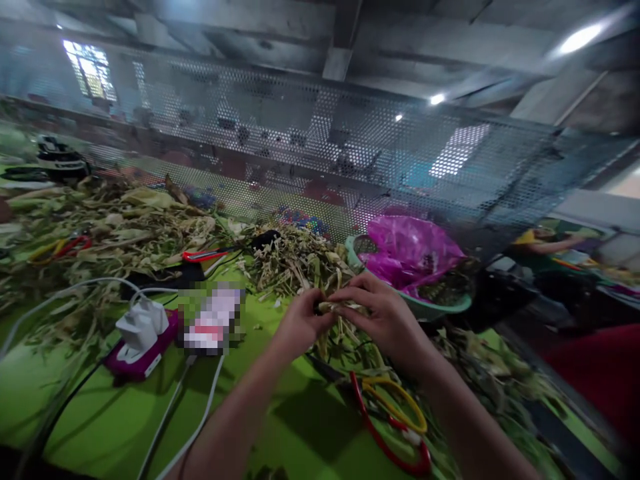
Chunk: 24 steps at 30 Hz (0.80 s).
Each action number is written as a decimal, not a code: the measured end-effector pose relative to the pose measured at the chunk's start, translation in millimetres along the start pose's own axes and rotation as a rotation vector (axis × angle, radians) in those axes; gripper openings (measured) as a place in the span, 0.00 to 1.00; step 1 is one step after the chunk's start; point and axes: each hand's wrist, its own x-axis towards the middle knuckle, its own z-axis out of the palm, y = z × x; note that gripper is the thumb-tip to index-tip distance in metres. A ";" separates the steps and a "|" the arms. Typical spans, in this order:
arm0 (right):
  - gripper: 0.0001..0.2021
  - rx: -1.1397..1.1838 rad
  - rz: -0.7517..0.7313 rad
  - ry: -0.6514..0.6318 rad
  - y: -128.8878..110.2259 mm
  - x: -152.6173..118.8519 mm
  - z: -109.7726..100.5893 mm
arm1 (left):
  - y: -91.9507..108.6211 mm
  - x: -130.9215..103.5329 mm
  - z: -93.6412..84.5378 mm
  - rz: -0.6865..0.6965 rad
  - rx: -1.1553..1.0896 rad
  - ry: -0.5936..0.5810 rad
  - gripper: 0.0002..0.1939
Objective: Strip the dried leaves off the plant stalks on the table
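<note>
Holds a pale plant piece [328,307] over the green table [295,417] with long axis roughly left-to-right (ends partly hidden), clamped in fingertip grip by left hand [305,321] and right hand [383,308], reaching forward with curled fingers.

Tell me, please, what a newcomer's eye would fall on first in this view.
Most likely the shiny magenta plastic bag, bunched in a pale green basket just beyond the right hand. Next, the vivid green table strewn with withered plants, and the red and yellow handles beside the right forearm. In the middle, left hand and right hand meet at a pale plant piece.
</note>
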 end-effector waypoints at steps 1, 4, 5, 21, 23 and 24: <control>0.09 -0.011 -0.009 -0.006 1.1 -0.6 0.3 | 1.2 -0.3 1.0 -0.012 -0.006 -0.006 0.10; 0.08 -0.044 -0.033 -0.034 1.9 -1.3 0.1 | 5.0 -1.1 4.6 -0.055 -0.042 -0.033 0.11; 0.08 -0.056 -0.038 -0.037 1.7 -1.3 -0.1 | 6.4 -1.4 5.7 -0.062 -0.067 -0.043 0.11; 0.09 0.052 -0.021 -0.092 -0.2 -0.2 -2.8 | 1.2 -1.2 6.6 -0.101 -0.208 -0.048 0.17; 0.07 0.056 -0.014 -0.078 1.0 -0.2 -0.2 | 0.0 -0.3 6.3 -0.109 -0.153 -0.050 0.16; 0.07 0.058 -0.018 -0.075 1.3 -0.5 1.5 | -1.5 0.4 6.1 -0.110 -0.129 -0.051 0.15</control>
